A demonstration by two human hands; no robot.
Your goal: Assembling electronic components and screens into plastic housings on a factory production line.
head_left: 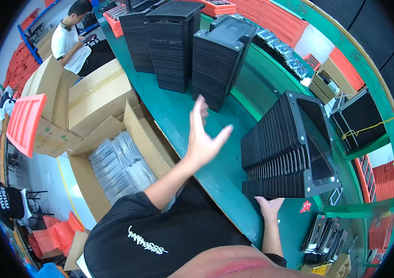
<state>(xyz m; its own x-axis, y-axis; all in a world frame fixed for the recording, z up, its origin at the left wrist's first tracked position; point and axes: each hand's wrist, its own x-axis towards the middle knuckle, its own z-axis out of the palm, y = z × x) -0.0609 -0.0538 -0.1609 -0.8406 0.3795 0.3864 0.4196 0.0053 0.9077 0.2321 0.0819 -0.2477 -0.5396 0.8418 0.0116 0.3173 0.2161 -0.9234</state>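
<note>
A tall stack of black plastic trays (275, 143) stands on the green bench at the right, with a dark glossy screen-like panel (319, 143) in its top tray. My right hand (269, 206) grips the stack's near lower edge, its fingertips partly hidden beneath the trays. To the left of the stack, my left hand (205, 141) is raised over the bench, empty, with thumb and fingers spread and slightly blurred. Beyond it, more black tray stacks (215, 60) stand along the bench.
An open cardboard box (150, 139) of plastic-wrapped pieces (120, 162) is left of the green bench (178, 120). Closed cartons (97, 97) stand behind it, near a seated person (74, 46). Red trays (275, 21) and metallic parts (282, 48) line the far shelf. Dark flat parts (326, 238) lie lower right.
</note>
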